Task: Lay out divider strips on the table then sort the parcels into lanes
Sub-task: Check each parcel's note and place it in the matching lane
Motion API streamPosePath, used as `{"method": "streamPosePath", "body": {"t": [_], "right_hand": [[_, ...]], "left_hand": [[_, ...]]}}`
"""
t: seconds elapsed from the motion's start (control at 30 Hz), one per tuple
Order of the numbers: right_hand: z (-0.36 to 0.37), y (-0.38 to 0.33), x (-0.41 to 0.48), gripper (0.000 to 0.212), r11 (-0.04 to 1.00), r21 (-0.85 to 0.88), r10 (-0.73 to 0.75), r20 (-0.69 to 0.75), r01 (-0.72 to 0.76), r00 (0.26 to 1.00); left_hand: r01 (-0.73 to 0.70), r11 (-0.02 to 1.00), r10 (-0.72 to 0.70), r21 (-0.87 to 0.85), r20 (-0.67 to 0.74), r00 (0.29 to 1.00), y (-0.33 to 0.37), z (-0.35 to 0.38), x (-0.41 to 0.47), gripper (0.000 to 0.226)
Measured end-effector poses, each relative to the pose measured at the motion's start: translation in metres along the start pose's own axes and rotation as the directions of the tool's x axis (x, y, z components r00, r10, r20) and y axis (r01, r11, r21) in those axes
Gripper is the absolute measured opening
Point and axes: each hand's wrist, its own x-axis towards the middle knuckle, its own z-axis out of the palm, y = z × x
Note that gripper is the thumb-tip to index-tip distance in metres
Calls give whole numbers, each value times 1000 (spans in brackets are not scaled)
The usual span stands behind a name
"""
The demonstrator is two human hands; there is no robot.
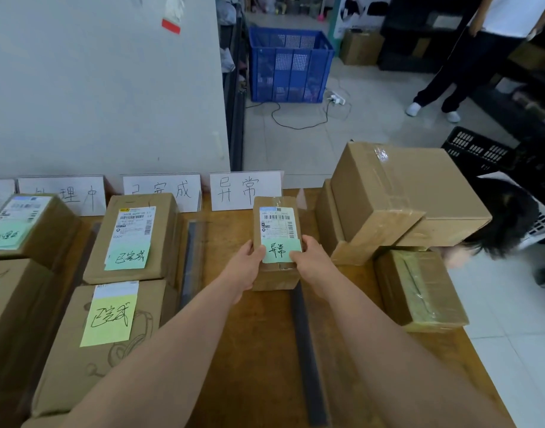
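Wooden table (258,350) up close, with a dark divider strip (306,350) running straight away from me. At its far end my left hand (249,264) and right hand (311,261) clamp a small parcel (275,223), its long side pointing at the white sign card (234,189). A blue crate (289,66) sits on the tiled floor behind.
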Motion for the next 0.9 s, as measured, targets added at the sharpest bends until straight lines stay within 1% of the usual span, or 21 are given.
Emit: {"method": "streamPosePath", "body": {"t": [0.23,0.33,0.47,0.53,0.57,0.6,0.67,0.7,0.73,0.77,0.8,0.83,0.9], "right_hand": [[17,-13,14,50,998,-63,-2,25,3,1000],[26,-17,20,44,998,-68,-14,39,17,999],[27,-21,23,41,997,-72,-20,36,23,999],[26,-25,22,37,993,-114,-33,41,38,999],[25,-26,21,35,987,-148,-62,34,67,997],[23,-26,20,32,977,-177,-118,7,117,993],[16,-24,16,30,946,-223,-263,-109,234,959],[11,-23,15,33,928,-261,-317,-183,265,931],[5,-20,14,40,913,-312,-343,-246,261,906],[0,-17,14,47,905,-358,-341,-280,232,897],[-4,-13,14,52,904,-382,-310,-277,192,910],[-6,-10,14,55,915,-376,-253,-244,149,936],[-6,-6,13,54,952,-298,-124,-167,70,978]], "left_hand": [[-10,1000,9,-17,-47,999,-2,-7,13,51],[-26,999,24,-26,-72,997,-1,-13,18,51],[-37,999,37,3,-91,995,3,-15,22,54],[-37,999,38,11,-102,994,3,-16,22,52],[-37,999,37,3,-105,994,3,-16,22,50],[-38,999,37,-9,-105,994,3,-17,22,46],[-37,999,35,-26,-97,995,3,-17,23,42],[-35,999,32,-31,-93,995,3,-17,23,43],[-33,999,30,-32,-91,995,3,-17,22,43],[-30,999,27,-31,-89,996,4,-17,22,44],[-28,999,25,-31,-90,996,5,-16,21,45],[-25,999,22,-33,-92,995,5,-15,20,45],[-25,999,20,-44,-98,995,6,-14,19,44]]}}
